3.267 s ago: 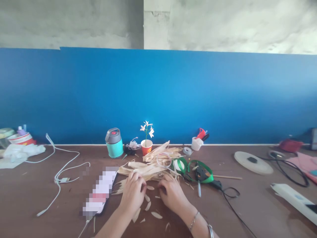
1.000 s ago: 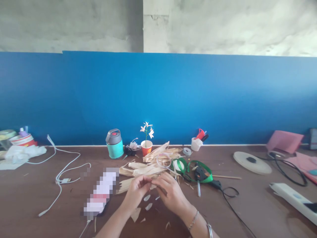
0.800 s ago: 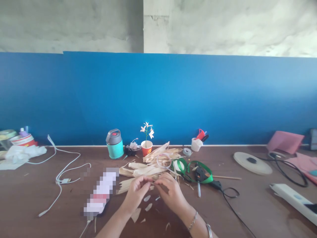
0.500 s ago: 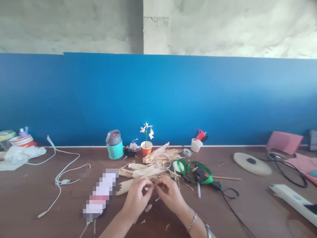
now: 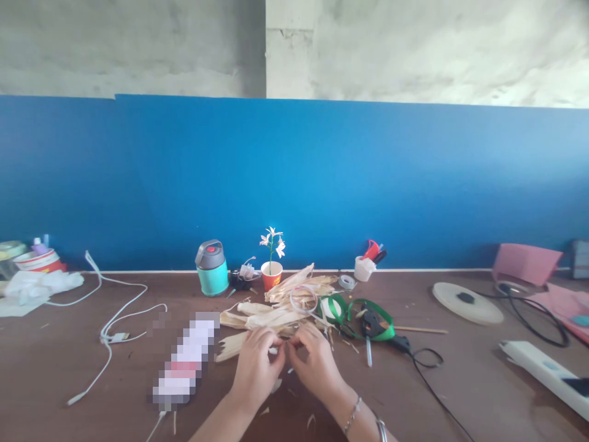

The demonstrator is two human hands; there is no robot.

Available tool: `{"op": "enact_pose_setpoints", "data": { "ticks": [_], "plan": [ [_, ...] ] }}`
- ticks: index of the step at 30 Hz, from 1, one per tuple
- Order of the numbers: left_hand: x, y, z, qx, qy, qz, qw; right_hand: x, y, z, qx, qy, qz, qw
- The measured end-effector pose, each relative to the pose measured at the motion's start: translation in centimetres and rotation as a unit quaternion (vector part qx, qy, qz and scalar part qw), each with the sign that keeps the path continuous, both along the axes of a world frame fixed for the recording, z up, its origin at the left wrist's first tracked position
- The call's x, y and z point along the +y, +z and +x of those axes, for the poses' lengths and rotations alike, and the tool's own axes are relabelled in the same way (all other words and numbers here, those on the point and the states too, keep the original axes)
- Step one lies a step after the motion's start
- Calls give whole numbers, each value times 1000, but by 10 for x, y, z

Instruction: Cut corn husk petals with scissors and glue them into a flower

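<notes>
My left hand and my right hand meet fingertip to fingertip just above the brown table, both pinched on a small pale husk piece between them. The piece is mostly hidden by the fingers. Right behind the hands lies a pile of dried corn husks. Small cut husk petals lie scattered under and near my wrists. A bracelet sits on my right wrist.
Left of my hands lie a pixelated phone and white cables. Behind stand a teal jar and a red cup holding a husk flower. To the right are green ribbon, a glue gun, a white disc and a power strip.
My hands lifted off the table, came together and closed their fingertips on the small husk piece. A pink sheet appeared at the far right.
</notes>
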State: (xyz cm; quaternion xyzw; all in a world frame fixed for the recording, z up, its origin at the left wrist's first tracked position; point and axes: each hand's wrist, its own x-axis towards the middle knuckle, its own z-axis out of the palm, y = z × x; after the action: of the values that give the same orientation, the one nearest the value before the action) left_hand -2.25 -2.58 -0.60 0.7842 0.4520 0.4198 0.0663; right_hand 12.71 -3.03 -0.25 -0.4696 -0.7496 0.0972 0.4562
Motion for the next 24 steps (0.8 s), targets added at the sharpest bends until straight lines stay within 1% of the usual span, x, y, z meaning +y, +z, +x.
{"op": "enact_pose_setpoints", "data": {
  "ticks": [4, 8, 15, 19, 21, 23, 24],
  "plan": [
    [-1, -4, 5, 1, 41, 26, 999, 1, -4, -5, -10, -26, 27, 999],
    [0, -6, 5, 4, 67, 30, 997, 2, -9, -5, -17, -39, 44, 998],
    [-2, -6, 7, -22, 103, 0, 994, -1, -9, -9, -41, -66, 76, 994],
    [1, -4, 3, -22, 152, -14, 988, -1, -10, -8, -26, -108, 116, 987],
    [2, -2, -1, -34, 176, -22, 984, 1, -10, -4, -5, -123, 120, 985],
    [4, 0, -4, -56, 162, -16, 985, 4, -10, 0, 16, -111, 98, 989],
    [4, 0, -5, -63, 134, -7, 989, 5, -10, 2, 23, -93, 82, 992]
  ]
}}
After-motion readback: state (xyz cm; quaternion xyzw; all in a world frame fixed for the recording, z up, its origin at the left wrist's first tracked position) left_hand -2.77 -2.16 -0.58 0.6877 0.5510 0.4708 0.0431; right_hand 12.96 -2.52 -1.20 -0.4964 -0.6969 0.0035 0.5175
